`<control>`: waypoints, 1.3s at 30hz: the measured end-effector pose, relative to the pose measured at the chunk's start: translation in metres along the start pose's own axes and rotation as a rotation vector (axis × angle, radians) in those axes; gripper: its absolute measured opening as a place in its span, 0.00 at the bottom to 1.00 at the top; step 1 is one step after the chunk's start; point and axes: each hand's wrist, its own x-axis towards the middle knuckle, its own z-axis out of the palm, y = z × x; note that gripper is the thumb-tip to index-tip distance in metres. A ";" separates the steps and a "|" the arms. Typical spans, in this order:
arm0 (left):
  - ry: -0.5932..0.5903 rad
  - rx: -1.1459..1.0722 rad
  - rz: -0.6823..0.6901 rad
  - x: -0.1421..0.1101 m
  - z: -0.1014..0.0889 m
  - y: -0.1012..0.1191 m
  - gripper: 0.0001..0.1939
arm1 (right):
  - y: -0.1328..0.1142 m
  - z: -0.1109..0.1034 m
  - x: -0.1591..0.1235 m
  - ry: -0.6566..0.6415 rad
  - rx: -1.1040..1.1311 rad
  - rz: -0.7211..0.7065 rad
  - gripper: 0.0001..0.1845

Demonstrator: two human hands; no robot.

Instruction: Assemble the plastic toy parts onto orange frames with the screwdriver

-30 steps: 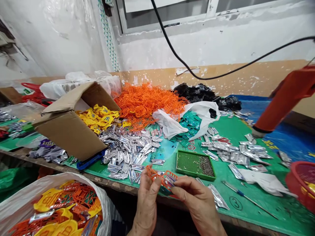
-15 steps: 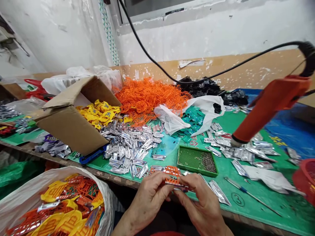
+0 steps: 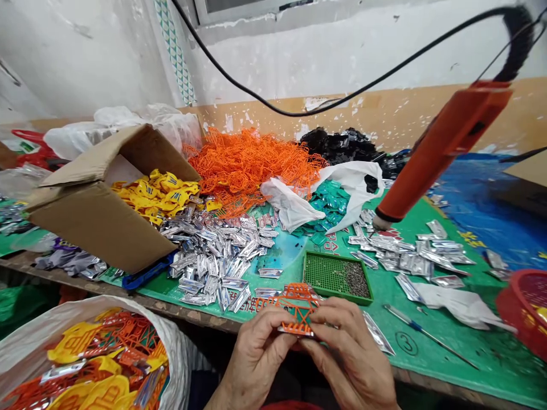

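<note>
At the table's front edge, my left hand (image 3: 261, 348) and my right hand (image 3: 351, 345) pinch an orange plastic lattice frame (image 3: 304, 310) from its two sides. A shiny silver strip (image 3: 285, 328) shows along the frame's lower edge, between my fingers; how the two are joined is hidden. Just beyond my right hand lies a green grid tray (image 3: 314, 272) with small dark screws (image 3: 358, 279) heaped at its right end. Silver flat pieces (image 3: 217, 262) are piled farther left. Above the right side hangs an orange electric screwdriver (image 3: 444, 148), tip down.
A cardboard box (image 3: 98, 225) of yellow parts (image 3: 164, 191) stands left. Behind are orange frames (image 3: 252, 165) and a white bag (image 3: 356, 176) with green parts. A white sack (image 3: 171, 353) is at lower left. A blue-gripped rod (image 3: 431, 336) and red basket (image 3: 523, 307) lie right.
The orange frame now shows more of its lattice between my hands, and the fingers have shifted on it. The view has turned slightly right, and the hanging screwdriver appears farther left.
</note>
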 end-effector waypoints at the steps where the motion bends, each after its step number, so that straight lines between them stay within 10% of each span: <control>1: 0.003 0.001 0.025 -0.001 0.000 -0.001 0.07 | 0.000 0.000 -0.001 0.006 0.002 -0.014 0.05; 39: -0.018 0.100 0.275 -0.006 0.007 -0.003 0.13 | 0.002 -0.002 -0.040 0.130 -0.197 -0.037 0.12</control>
